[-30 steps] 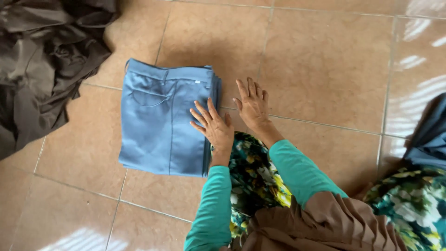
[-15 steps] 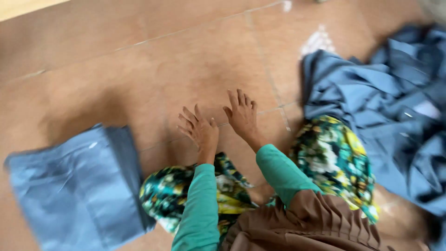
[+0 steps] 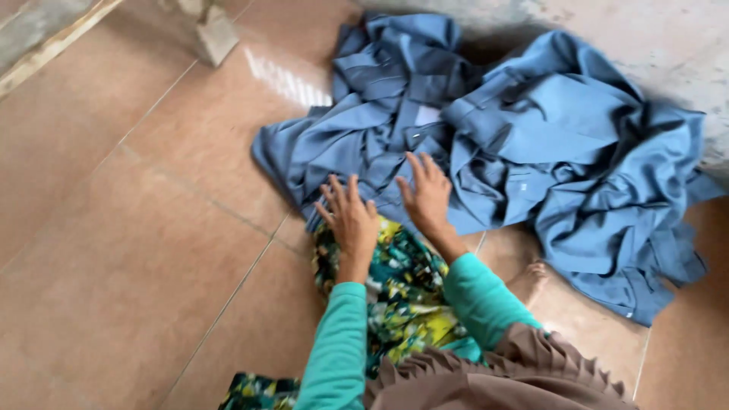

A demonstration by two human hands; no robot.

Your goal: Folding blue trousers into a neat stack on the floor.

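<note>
A crumpled heap of blue garments [image 3: 501, 144] lies on the brown tiled floor [image 3: 129, 228] ahead of me and to the right. My left hand [image 3: 349, 216] hovers with fingers spread at the near edge of the heap, over my patterned green skirt [image 3: 399, 292]. My right hand [image 3: 427, 196] is also spread flat, its fingers reaching onto the blue cloth. Neither hand grips anything. Both arms wear teal sleeves [image 3: 334, 349].
A grey wall [image 3: 638, 38] rises behind the heap at the top right. A pale stone or concrete block [image 3: 213, 30] stands at the top left near a raised ledge [image 3: 45, 42]. My bare foot [image 3: 531, 277] shows beside the heap.
The view has swung right, from the folded blue garment to the unfolded blue heap. Both hands have come off the folded piece and now reach the heap's edge.
</note>
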